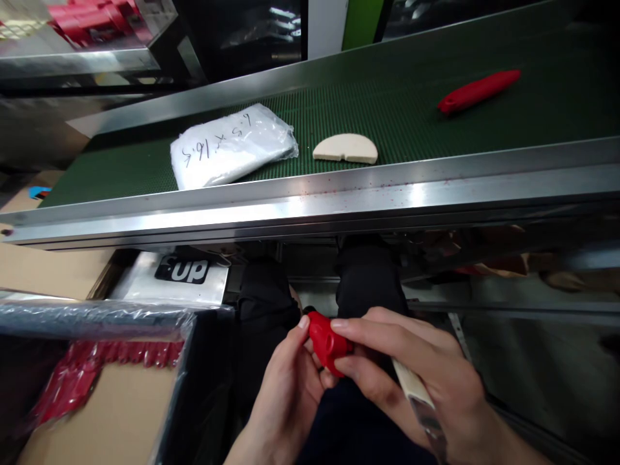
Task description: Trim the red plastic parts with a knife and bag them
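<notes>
A small, glossy red plastic part [323, 342] with a rounded body and a dark tip is held over my lap. My left hand [290, 381] closes around its left side, thumb on top. From the right, the fingertips of my right hand [416, 368] pinch the same part. Tucked in the right palm is a slim tool [411, 384] with a cream-coloured section and a shiny metal section; its full shape is hidden by the hand. The underside of the red part is covered by fingers.
Ahead runs a green conveyor belt [407, 110] with a metal rail [339, 194]. On it lie a plastic-wrapped white packet [227, 145], a cream half-disc [345, 148] and a long red piece [479, 92]. At lower left, a plastic-lined box [194, 387] holds bagged red parts [72, 381] and cardboard.
</notes>
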The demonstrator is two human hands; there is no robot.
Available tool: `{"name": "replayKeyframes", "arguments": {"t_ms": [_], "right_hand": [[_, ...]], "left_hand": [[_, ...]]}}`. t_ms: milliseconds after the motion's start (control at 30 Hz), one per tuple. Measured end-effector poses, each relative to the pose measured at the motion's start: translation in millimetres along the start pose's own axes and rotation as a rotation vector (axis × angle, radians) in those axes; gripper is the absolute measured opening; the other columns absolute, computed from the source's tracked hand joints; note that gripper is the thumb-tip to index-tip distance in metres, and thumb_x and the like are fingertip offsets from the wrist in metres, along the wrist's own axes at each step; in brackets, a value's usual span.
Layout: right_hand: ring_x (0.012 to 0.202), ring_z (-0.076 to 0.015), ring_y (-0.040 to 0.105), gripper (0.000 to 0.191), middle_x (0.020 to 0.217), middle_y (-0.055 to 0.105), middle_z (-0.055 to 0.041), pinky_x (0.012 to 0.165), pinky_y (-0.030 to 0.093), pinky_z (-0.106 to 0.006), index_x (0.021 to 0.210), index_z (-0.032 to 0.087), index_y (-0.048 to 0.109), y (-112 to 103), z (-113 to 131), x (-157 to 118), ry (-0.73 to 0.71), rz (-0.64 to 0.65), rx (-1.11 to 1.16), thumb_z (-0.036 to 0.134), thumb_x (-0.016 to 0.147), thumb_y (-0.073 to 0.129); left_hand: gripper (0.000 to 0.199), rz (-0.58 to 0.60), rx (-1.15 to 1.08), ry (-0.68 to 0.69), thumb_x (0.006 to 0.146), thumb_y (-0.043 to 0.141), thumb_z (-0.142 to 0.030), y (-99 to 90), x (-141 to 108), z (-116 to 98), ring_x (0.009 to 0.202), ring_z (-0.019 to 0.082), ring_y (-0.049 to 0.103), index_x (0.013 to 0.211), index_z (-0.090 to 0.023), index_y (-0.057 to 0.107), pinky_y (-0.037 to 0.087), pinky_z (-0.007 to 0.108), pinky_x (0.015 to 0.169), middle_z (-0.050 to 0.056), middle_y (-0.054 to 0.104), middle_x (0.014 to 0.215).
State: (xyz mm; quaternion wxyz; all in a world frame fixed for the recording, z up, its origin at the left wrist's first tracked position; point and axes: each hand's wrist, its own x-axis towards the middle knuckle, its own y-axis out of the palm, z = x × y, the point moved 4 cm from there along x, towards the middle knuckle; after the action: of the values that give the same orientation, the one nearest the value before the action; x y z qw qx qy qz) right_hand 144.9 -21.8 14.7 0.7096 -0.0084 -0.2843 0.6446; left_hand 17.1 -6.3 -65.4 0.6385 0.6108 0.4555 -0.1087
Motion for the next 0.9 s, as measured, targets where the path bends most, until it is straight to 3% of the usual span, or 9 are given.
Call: {"name": "replayKeyframes", "arguments": {"t_ms": [167, 300, 500, 700, 900], "right_hand": [[0.07, -0.0086, 0.062, 0.03, 0.082, 0.066, 0.0, 0.065, 0.054, -0.018, 0.115, 0.016, 0.062, -6.9, -5.1, -3.2, 0.031, -0.041, -0.122, 0.009, 0.086, 0.063], [0.077, -0.0088, 0.065, 0.025, 0.091, 0.069, 0.0, 0.069, 0.054, -0.017, 0.113, 0.02, 0.064, -21.7, -23.3, -9.4, 0.144, -0.141, -0.237, 0.015, 0.088, 0.062], [0.069, -0.0067, 0.063, 0.019, 0.086, 0.068, 0.0035, 0.06, 0.052, -0.013, 0.11, 0.027, 0.064, -31.4, -56.0, -21.8, 0.421, -0.224, -0.031, 0.026, 0.092, 0.062], [0.068, -0.0043, 0.062, 0.017, 0.086, 0.067, 0.0044, 0.061, 0.05, -0.01, 0.11, 0.029, 0.064, -29.1, -61.8, -24.4, 0.466, -0.194, 0.049, 0.027, 0.093, 0.06], [0.068, -0.0041, 0.062, 0.017, 0.086, 0.067, 0.0049, 0.062, 0.05, -0.01, 0.109, 0.029, 0.064, -29.4, -62.8, -25.9, 0.456, -0.192, 0.013, 0.027, 0.092, 0.062]], "left_hand": [[0.031, -0.046, 0.033, -0.001, 0.096, 0.053, -0.034, -6.0, 3.0, -1.9, 0.053, 0.01, 0.052, 0.084, -0.009, 0.066, 0.045, 0.018, 0.054, 0.006, 0.061, 0.069], [0.033, -0.051, 0.04, 0.038, 0.097, 0.049, -0.033, -4.7, -0.9, -8.4, 0.054, 0.011, 0.053, 0.082, -0.008, 0.065, 0.046, 0.02, 0.052, 0.006, 0.058, 0.066], [0.017, -0.048, 0.025, 0.147, 0.09, 0.061, -0.023, 5.1, -8.7, -16.5, 0.061, 0.012, 0.055, 0.087, -0.009, 0.07, 0.047, 0.019, 0.048, 0.007, 0.063, 0.078], [0.017, -0.085, 0.068, 0.219, 0.086, 0.068, -0.026, 6.2, -8.2, -15.8, 0.061, 0.013, 0.054, 0.088, -0.009, 0.069, 0.048, 0.02, 0.049, 0.008, 0.062, 0.075], [0.026, -0.038, 0.085, 0.249, 0.082, 0.074, -0.035, 9.5, -7.9, -17.8, 0.061, 0.012, 0.052, 0.091, -0.011, 0.07, 0.046, 0.019, 0.048, 0.004, 0.057, 0.07]]}}
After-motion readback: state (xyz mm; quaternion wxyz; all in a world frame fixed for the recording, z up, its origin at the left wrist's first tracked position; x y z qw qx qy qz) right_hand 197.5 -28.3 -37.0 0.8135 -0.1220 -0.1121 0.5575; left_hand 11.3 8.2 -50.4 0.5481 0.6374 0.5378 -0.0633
